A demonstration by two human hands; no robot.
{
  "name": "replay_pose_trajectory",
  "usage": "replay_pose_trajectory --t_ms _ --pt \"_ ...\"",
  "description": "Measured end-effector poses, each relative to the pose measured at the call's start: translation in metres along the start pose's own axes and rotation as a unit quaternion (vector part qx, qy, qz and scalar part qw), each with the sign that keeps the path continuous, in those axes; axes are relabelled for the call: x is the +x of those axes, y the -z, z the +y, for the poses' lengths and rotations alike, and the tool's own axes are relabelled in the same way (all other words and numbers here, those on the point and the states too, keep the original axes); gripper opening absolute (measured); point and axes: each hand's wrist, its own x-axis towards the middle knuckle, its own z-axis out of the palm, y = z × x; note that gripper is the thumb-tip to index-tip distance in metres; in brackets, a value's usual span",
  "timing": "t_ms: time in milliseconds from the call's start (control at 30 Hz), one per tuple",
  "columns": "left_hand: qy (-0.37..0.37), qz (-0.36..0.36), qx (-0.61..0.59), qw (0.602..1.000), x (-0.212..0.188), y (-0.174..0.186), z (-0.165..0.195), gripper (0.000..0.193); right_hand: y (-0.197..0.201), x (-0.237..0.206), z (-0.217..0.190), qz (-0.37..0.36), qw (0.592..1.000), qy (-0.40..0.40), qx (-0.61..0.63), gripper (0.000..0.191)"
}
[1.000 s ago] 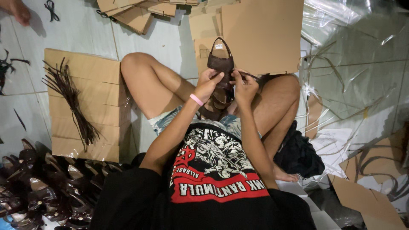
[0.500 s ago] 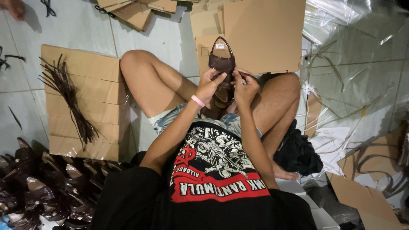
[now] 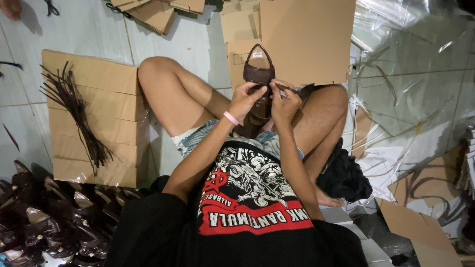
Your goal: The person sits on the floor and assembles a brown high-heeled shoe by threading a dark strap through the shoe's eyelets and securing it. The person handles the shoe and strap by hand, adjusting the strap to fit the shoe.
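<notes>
Far left of the brown sandal (image 3: 258, 74), a bundle of dark straps (image 3: 74, 116) lay on a flattened cardboard box (image 3: 106, 89) (shoes heaped below it). The left hand (image 3: 246, 100) gripped the sandal's left side, held upright above the lap. The right hand (image 3: 284, 101) pinched its right edge, clear plastic sheeting (image 3: 415, 64) farther right.

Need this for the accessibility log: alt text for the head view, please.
Seen from above, a person sitting cross-legged on a tiled floor holds a dark brown sandal with the left hand and right hand, both pinching at its strap. A bundle of dark straps lies on flattened cardboard to the left, above a pile of finished sandals; clear plastic sheeting lies to the right.
</notes>
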Motion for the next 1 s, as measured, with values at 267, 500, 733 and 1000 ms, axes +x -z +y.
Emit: replay_pose_trajectory --t_ms 267,500,733,1000 --pt "0.04 0.0 0.013 0.999 0.0 -0.002 0.011 0.028 0.006 0.005 0.018 -0.032 0.999 -0.01 -0.012 0.015" --pt "-0.012 0.063 0.039 0.997 0.006 -0.016 0.0 0.024 0.014 0.018 0.023 -0.077 0.974 -0.175 0.119 0.022" --pt "0.07 0.057 0.048 0.995 0.012 -0.013 0.001 0.025 0.011 0.018 0.029 -0.037 0.972 -0.207 0.103 0.024" --pt "0.056 0.044 0.019 0.997 0.007 -0.01 0.004 0.024 0.012 0.018 0.029 -0.063 0.97 -0.201 0.12 0.023"
